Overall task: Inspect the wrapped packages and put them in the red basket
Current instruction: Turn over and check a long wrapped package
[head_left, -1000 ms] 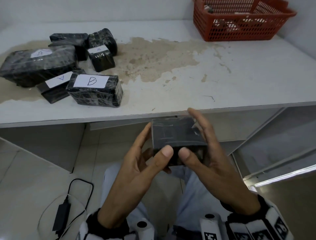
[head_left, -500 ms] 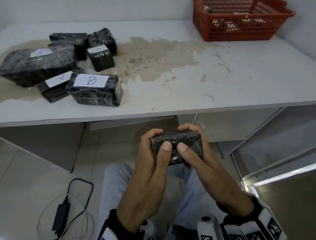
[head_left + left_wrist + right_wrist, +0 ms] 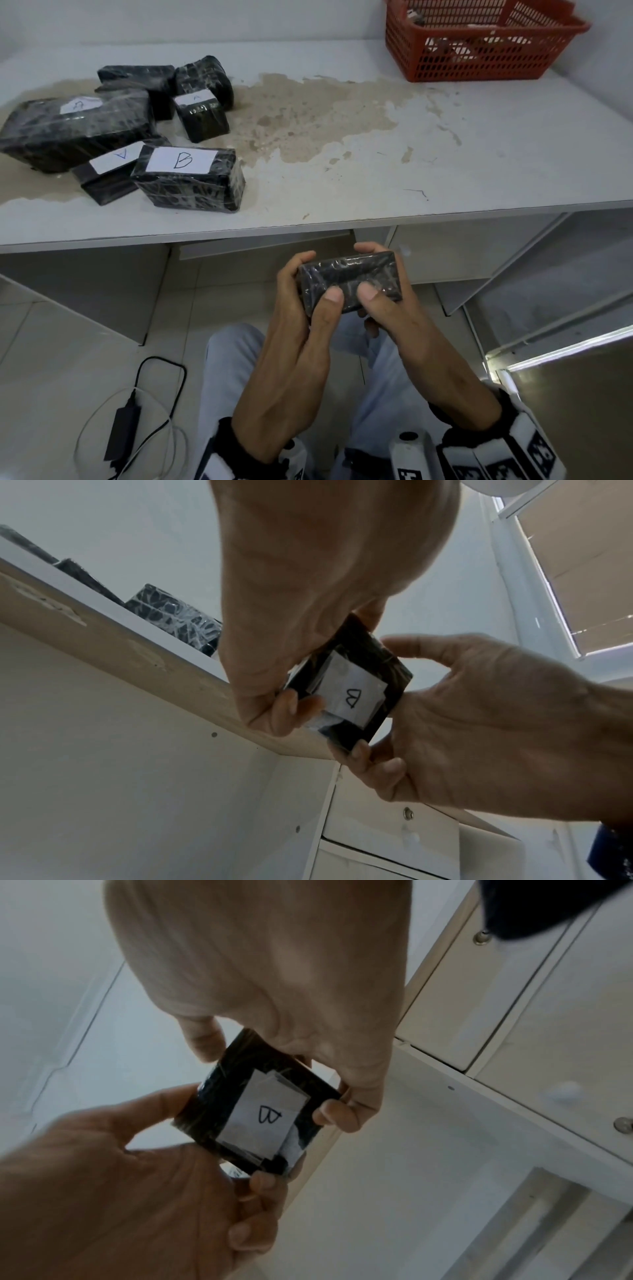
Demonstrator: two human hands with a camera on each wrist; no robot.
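Black plastic-wrapped package [image 3: 349, 281] sits below the table [image 3: 376, 212] edge, the left hand [image 3: 301, 308] and right hand [image 3: 394, 308] both pinching it (its "B" label [image 3: 263, 1118] faces down). Inspection looks underway; next it needs carrying past the other packages [image 3: 186, 178] to the red basket [image 3: 479, 44] at the far right.

Glossy black plastic-wrapped pkg [image 3: 349, 279] w/ matt paper label [image 3: 265, 1118]; red plastic basket [image 3: 479, 51].

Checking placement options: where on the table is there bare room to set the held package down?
Bare tabletop lies between the package marked B and the red basket, down to the front edge. The left end is crowded with packages.
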